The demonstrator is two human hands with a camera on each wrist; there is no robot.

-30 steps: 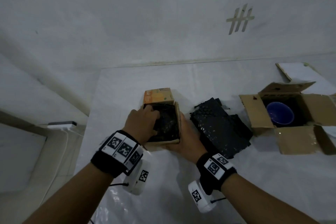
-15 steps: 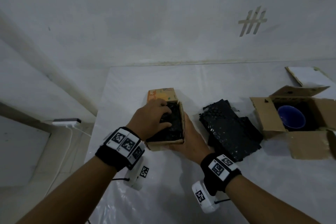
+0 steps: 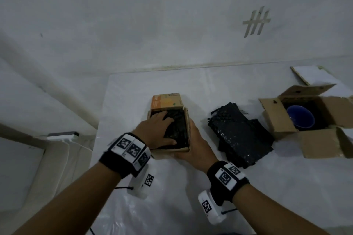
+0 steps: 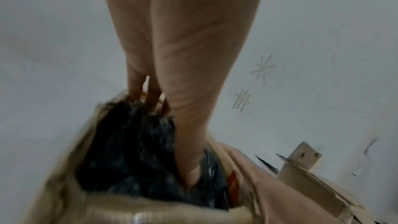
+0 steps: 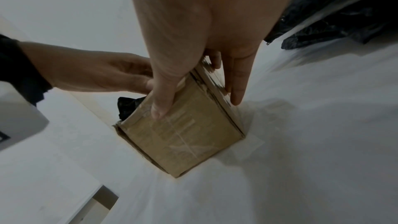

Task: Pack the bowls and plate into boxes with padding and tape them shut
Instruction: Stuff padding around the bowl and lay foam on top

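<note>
A small cardboard box (image 3: 188, 126) with an orange flap sits mid-table, stuffed with black bubble-wrap padding (image 3: 178, 129). My left hand (image 3: 165, 128) lies flat inside it, straight fingers and thumb pressing the padding (image 4: 129, 151) down. My right hand (image 3: 193, 139) grips the box's near right corner. In the right wrist view its thumb lies on the near face of the box (image 5: 183, 142) and its fingers run along the right side. A blue bowl (image 3: 300, 120) sits in a larger open box (image 3: 321, 145) at the right. What lies under the padding is hidden.
A pile of black bubble wrap (image 3: 240, 135) lies between the two boxes. A flat white board (image 3: 313, 75) rests at the far right. The table is covered in white plastic sheet (image 3: 172, 196). A power strip (image 3: 63, 135) sits off its left edge.
My left hand has flattened and spread over the padding in the small box. The right hand keeps its hold on the box corner.
</note>
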